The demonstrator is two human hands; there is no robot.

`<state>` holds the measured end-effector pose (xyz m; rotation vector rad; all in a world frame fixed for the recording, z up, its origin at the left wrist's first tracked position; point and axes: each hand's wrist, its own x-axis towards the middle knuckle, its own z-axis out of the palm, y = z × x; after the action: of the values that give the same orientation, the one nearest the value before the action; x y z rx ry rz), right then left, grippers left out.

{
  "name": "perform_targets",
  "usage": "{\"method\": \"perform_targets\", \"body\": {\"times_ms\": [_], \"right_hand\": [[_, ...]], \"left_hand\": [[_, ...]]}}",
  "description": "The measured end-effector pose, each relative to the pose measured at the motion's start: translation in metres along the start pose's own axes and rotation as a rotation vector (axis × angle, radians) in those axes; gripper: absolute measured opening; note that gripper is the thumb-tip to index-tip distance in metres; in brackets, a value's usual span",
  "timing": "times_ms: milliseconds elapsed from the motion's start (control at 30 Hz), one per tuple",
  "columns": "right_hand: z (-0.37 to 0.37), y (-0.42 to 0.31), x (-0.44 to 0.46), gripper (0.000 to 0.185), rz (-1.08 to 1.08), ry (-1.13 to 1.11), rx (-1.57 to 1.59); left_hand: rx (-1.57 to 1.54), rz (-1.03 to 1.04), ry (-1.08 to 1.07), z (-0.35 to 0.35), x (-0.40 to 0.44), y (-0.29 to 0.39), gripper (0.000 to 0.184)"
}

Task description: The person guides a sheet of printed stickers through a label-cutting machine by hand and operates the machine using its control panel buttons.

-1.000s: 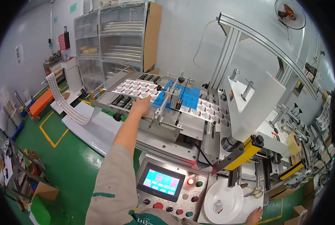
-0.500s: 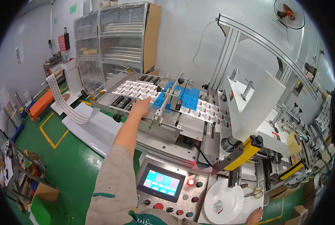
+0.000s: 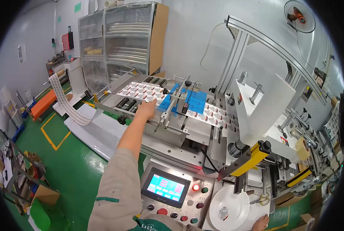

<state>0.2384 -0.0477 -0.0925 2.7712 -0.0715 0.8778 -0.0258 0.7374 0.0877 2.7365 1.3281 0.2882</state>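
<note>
My left hand (image 3: 147, 109) reaches out over the machine bed to the near edge of a strip of printed labels (image 3: 135, 90). Its fingers are bent together at the strip's edge, just left of a blue sheet (image 3: 196, 101). The strip passes under a clamp bar with black knobs (image 3: 174, 101) and comes out as more labels (image 3: 212, 115) on the right. Low in the picture, my right hand (image 3: 260, 223) rests on the white tabletop by its right edge, partly cut off, its fingers loosely spread. Close to it are scissors (image 3: 264, 199) and a round white roll (image 3: 229, 210) bearing a label.
In front of me is a control panel with a lit touchscreen (image 3: 165, 187) and several buttons. A yellow-and-black bar (image 3: 252, 159) juts out from the press (image 3: 268, 111) at right. Behind stands a film-wrapped rack (image 3: 120, 42). A label web (image 3: 66, 102) hangs at left.
The view has shifted slightly, so the scene sits a little further right and lower. Both hands stay in nearly the same places.
</note>
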Motion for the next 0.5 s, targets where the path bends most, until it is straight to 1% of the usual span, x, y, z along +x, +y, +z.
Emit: {"method": "perform_targets", "body": {"times_ms": [33,67,133,167,200,267,300,333,367,400,433,500], "right_hand": [[0.004,0.002,-0.004,0.025,-0.193,0.244,-0.125],[0.008,0.002,-0.005,0.024,-0.169,0.237,-0.094],[-0.003,0.003,-0.003,0.024,-0.160,0.094,-0.036],[-0.008,0.001,-0.003,0.023,-0.169,0.135,-0.047],[0.007,0.004,0.001,0.023,-0.054,0.100,0.008],[-0.002,0.001,-0.001,0.022,-0.120,0.230,-0.058],[-0.007,0.000,-0.001,0.021,-0.071,0.178,0.005],[-0.003,0.007,0.001,0.020,-0.270,0.333,-0.055],[0.005,0.004,0.000,0.019,-0.141,0.271,-0.079],[0.011,0.005,-0.002,0.019,-0.110,0.273,-0.019],[0.013,0.007,-0.002,0.019,-0.228,0.336,-0.141],[0.015,0.008,-0.002,0.017,-0.275,0.421,-0.111]], "left_hand": [[0.011,0.005,0.006,-0.002,-0.003,0.002,0.063],[0.033,-0.007,-0.028,-0.004,-0.002,0.003,0.062],[0.005,0.002,0.024,-0.002,-0.003,0.002,0.062],[0.007,-0.001,0.018,-0.003,-0.003,0.003,0.063],[0.000,-0.004,0.008,-0.006,-0.004,0.003,0.063],[0.014,-0.003,0.018,-0.006,-0.004,0.002,0.064],[0.011,-0.003,0.017,-0.006,-0.004,0.002,0.065],[0.006,-0.009,0.014,-0.006,-0.002,0.002,0.065],[0.015,-0.003,0.020,-0.005,-0.003,0.002,0.066],[-0.007,-0.005,0.003,-0.005,-0.003,0.001,0.067],[-0.004,-0.012,-0.008,-0.003,-0.001,0.001,0.067],[-0.001,0.008,0.015,0.000,-0.002,-0.001,0.066]]}}
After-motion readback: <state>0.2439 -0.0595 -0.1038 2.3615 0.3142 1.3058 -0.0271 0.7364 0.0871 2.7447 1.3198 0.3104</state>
